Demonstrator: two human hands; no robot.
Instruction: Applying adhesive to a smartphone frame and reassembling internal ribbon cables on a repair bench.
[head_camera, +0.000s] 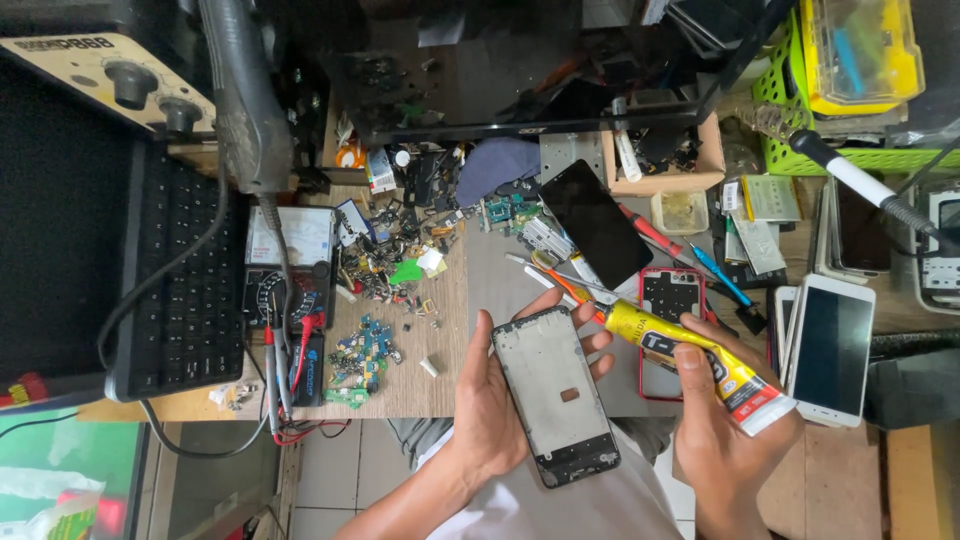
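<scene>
The phone frame (556, 395), a thin, stiff, light and likely fragile shell, lies face-up in the left hand (497, 400), near the worktop (440, 370) edge; fingers (596, 343) curl around its side rails, the safest hold. The right hand (715, 420) pinches a soft yellow glue tube (695, 365), its nozzle aimed at the frame's far right corner, wrist bent inward

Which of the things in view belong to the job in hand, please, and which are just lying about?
In hand:
- phone frame, held in the left hand
- yellow glue tube, held in the right hand

Lying about:
- white phone
- black screen panel
- multimeter
- keyboard
- green basket
</scene>
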